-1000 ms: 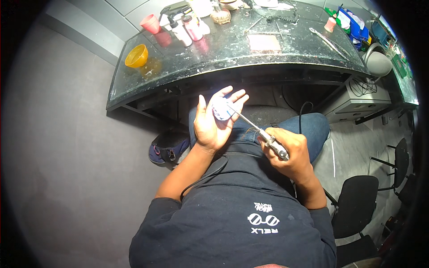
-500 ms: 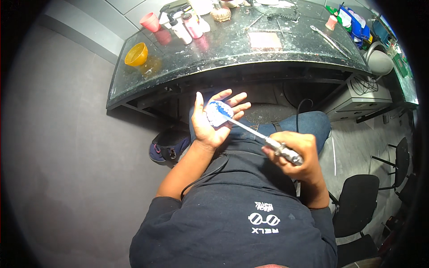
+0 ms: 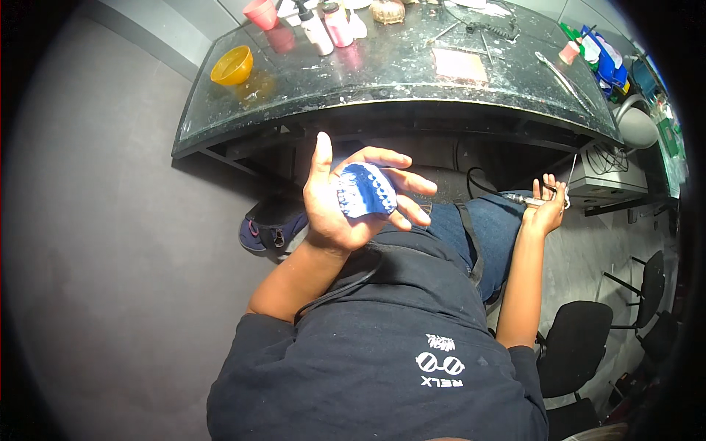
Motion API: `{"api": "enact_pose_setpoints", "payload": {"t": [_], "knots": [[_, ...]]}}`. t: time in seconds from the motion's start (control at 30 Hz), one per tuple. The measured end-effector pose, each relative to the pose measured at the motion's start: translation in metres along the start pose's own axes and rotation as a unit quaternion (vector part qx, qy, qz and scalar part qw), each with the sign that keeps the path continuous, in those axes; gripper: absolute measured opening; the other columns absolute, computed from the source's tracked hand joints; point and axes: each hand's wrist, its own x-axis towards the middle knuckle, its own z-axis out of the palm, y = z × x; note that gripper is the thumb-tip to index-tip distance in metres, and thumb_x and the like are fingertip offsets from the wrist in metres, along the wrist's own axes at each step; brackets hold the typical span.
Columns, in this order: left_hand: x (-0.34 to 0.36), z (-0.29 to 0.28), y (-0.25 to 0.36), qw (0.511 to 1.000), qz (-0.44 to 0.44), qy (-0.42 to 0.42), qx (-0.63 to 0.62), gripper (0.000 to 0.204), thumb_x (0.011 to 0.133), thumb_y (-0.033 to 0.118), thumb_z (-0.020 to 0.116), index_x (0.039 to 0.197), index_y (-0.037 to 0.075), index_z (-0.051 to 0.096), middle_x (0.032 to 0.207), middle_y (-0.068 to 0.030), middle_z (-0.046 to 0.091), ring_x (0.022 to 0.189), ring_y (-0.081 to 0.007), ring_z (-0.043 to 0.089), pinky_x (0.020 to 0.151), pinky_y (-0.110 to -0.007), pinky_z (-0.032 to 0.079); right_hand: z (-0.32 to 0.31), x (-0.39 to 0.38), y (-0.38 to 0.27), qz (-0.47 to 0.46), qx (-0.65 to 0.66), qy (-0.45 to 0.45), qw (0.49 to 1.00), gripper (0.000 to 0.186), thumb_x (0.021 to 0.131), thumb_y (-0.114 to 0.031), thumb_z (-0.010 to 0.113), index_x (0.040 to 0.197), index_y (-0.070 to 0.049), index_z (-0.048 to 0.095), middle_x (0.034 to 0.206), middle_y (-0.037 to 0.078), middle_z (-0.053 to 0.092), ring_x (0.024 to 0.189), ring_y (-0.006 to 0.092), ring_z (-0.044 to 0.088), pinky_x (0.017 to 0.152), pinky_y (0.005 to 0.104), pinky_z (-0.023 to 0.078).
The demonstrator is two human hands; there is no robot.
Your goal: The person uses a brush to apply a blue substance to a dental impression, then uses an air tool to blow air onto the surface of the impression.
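Observation:
A white plaster dental cast (image 3: 375,189) with blue wax along its teeth rests on the upturned palm of my left hand (image 3: 342,202). The thumb of that hand points up and its fingers spread out beneath and beside the cast. Off to the right, over my thigh, my right hand (image 3: 546,211) is turned palm up and holds a metal tool (image 3: 526,200) with a shiny handle. A thin rod rises past its fingertips, apparently the tool's shaft. Part of the tool is hidden by the fingers. A dark cord (image 3: 474,180) reaches close to the handle.
Ahead stands a dark, white-spattered workbench (image 3: 353,81). On it are an orange bowl (image 3: 232,66), a pink cup (image 3: 261,13), bottles (image 3: 338,26), a pale square slab (image 3: 460,66) and a long metal instrument (image 3: 562,81). Black chairs (image 3: 577,345) stand to the right; a bag (image 3: 273,226) lies below.
My right hand has drawn the metal tool away from the cast, far to the right, and turned palm up. My left hand has lifted and tilted the cast, baring more blue wax.

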Motion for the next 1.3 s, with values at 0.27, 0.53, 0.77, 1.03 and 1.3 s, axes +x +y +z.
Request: {"api": "enact_pose_setpoints", "payload": {"t": [0.27, 0.53, 0.77, 1.03, 1.3], "knots": [[0.034, -0.012, 0.009, 0.997, -0.014, 0.059, 0.044, 0.095, 0.098, 0.073, 0.017, 0.123, -0.009, 0.057, 0.116, -0.0452, 0.058, 0.089, -0.0596, 0.066, 0.065, -0.052, 0.062, 0.025, 0.08, 0.04, -0.001, 0.095, -0.02, 0.995, 0.044, 0.103, -0.041, 0.055, 0.123, -0.002, 0.055, 0.126, 0.014, 0.061, 0.112, 0.0239, 0.059, 0.102, 0.0473, 0.046], [0.116, -0.04, 0.047, 0.995, -0.07, 0.041, 0.055, 0.094, 0.097, 0.073, 0.018, 0.127, -0.01, 0.052, 0.116, -0.0395, 0.061, 0.094, -0.0558, 0.066, 0.076, -0.052, 0.061, 0.041, 0.119, 0.06, -0.122, -0.062, -0.081, 0.987, 0.033, 0.096, -0.005, 0.064, 0.127, 0.0, 0.057, 0.117, 0.003, 0.062, 0.112, 0.0131, 0.056, 0.101, 0.0269, 0.041], [0.176, -0.019, 0.077, 0.985, -0.148, -0.07, 0.048, 0.099, 0.097, 0.073, 0.014, 0.133, -0.015, 0.041, 0.103, -0.0463, 0.059, 0.068, -0.0519, 0.068, 0.051, -0.049, 0.06, 0.036, 0.096, 0.055, -0.21, -0.252, -0.108, 0.938, 0.036, 0.098, -0.009, 0.063, 0.131, 0.002, 0.057, 0.109, 0.002, 0.065, 0.095, 0.009, 0.058, 0.086, 0.0249, 0.045], [0.184, -0.014, 0.08, 0.97, -0.238, -0.053, -0.007, 0.108, 0.093, 0.078, 0.008, 0.114, -0.019, 0.049, 0.087, -0.0458, 0.061, 0.051, -0.0459, 0.065, 0.035, -0.043, 0.054, 0.027, 0.086, 0.048, -0.196, -0.313, -0.091, 0.925, 0.04, 0.101, -0.018, 0.063, 0.133, 0.004, 0.055, 0.12, 0.008, 0.063, 0.107, 0.0149, 0.058, 0.096, 0.0275, 0.044], [0.186, -0.014, 0.093, 0.946, -0.313, 0.005, -0.083, 0.101, 0.095, 0.075, 0.003, 0.112, -0.015, 0.046, 0.082, -0.0444, 0.06, 0.041, -0.0413, 0.06, 0.027, -0.038, 0.047, 0.035, 0.079, 0.05, -0.213, -0.36, -0.076, 0.905, 0.038, 0.103, -0.014, 0.059, 0.135, 0.004, 0.051, 0.12, 0.008, 0.063, 0.106, 0.0149, 0.058, 0.095, 0.0285, 0.045]]}}
